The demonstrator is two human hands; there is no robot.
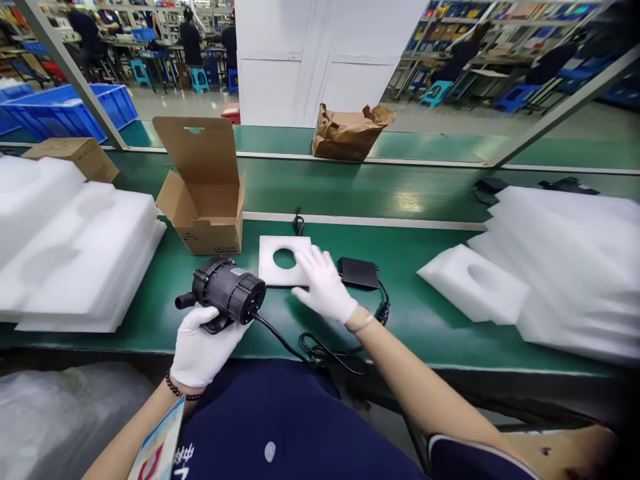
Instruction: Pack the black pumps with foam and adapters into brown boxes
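My left hand (205, 350), in a white glove, holds a black pump (227, 290) from below, above the front of the green bench. The pump has a short spout on its left and a black cable running down to the right. My right hand (325, 283), also gloved, is stretched out with its fingers apart over the right edge of a white foam sheet (269, 260) with a round hole. Just right of that hand lies a black power adapter (359, 273) with a cord. An open cardboard box (214, 230) stands behind the pump, its lid raised.
Stacked white foam sheets lie at the left (75, 260) and right (575, 267), with a holed foam block (475, 283) beside the right stack. A crumpled brown paper bag (350, 137) sits behind. Blue crates (70, 110) and a closed carton (75, 157) stand back left.
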